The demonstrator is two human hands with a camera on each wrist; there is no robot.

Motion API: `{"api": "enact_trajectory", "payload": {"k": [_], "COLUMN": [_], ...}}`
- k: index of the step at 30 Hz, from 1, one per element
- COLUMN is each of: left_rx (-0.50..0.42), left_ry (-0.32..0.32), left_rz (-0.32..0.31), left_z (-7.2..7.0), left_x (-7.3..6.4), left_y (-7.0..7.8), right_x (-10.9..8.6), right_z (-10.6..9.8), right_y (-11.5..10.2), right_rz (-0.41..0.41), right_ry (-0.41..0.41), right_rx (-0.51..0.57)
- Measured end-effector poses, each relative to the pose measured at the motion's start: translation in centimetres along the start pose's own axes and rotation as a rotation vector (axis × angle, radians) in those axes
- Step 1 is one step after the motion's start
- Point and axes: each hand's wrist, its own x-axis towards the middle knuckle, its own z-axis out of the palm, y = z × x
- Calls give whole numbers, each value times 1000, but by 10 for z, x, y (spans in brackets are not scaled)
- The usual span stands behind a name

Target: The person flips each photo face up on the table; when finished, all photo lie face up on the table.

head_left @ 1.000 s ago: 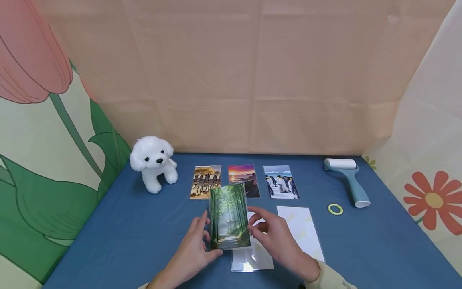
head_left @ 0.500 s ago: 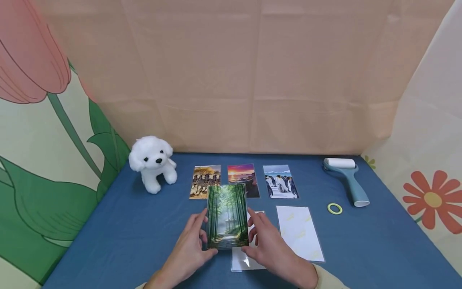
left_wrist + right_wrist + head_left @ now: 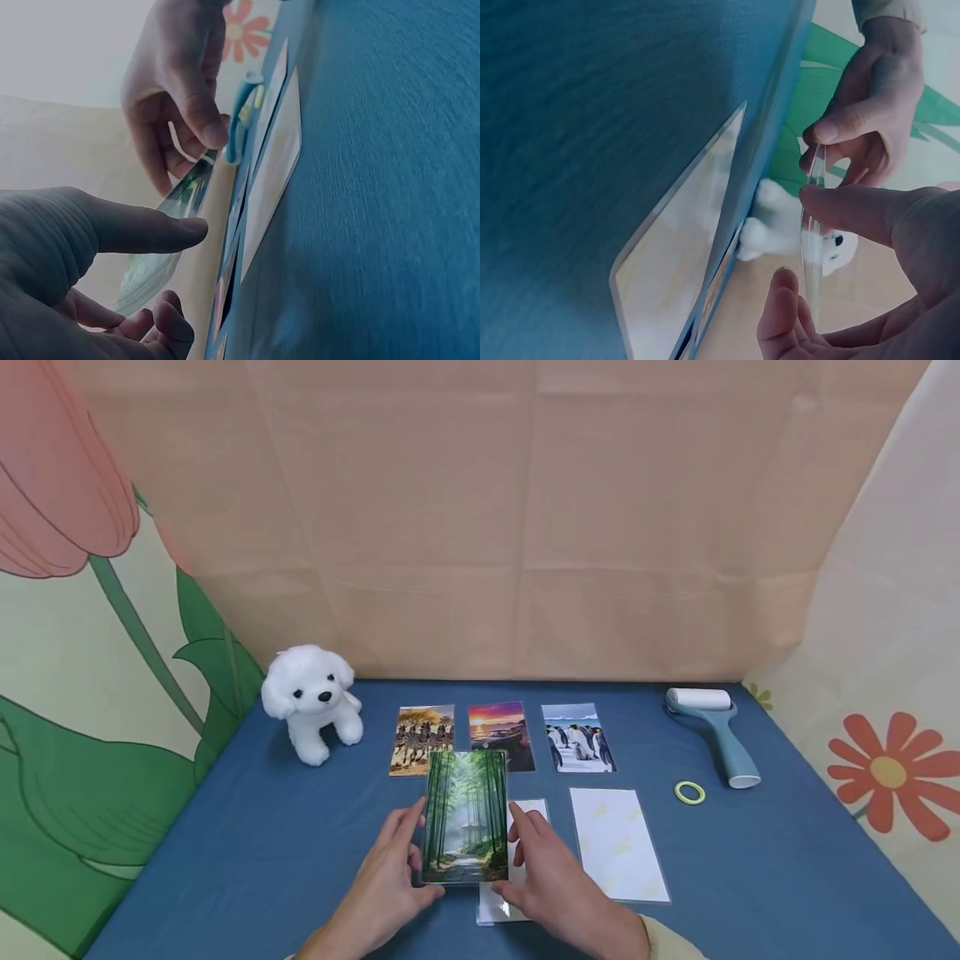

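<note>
A photo card of a bamboo forest [image 3: 466,818], glossy and seemingly in a clear sleeve, is held up off the table between both hands. My left hand [image 3: 384,870] grips its left edge, with the thumb at the bottom corner. On the opposite edge my right hand [image 3: 557,881] pinches it near the lower right corner. Seen side-on in the right wrist view, the clear sleeve [image 3: 812,247] is thin and stands above the table. Below it lies a white sheet [image 3: 495,908], partly hidden by the card and right hand.
Behind lie photo cards of zebras [image 3: 408,747], a sunset [image 3: 498,727] and penguins [image 3: 577,739]. A second white sheet [image 3: 621,843] is to the right. Farther right are a yellow-green ring [image 3: 689,792] and a lint roller [image 3: 716,731]. A white plush dog [image 3: 311,710] sits at back left.
The bamboo card has straightened from a slight tilt and shifted a little left and nearer. My right hand has moved its thumb toward the card's lower right corner.
</note>
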Motion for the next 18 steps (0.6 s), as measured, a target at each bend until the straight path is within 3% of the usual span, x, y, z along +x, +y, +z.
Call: {"api": "enact_trajectory", "payload": {"k": [10, 18], "left_rx": [111, 269], "left_ry": [0, -24], "left_rz": [-70, -130], "left_z": [-11, -23], "left_x": [-4, -10], "left_y": [-9, -22], "right_x": [8, 19], "right_z": [15, 32], "right_y": [-12, -25], "right_rz": [24, 61], "right_ry": [-35, -91], "right_rx": [-106, -158]}}
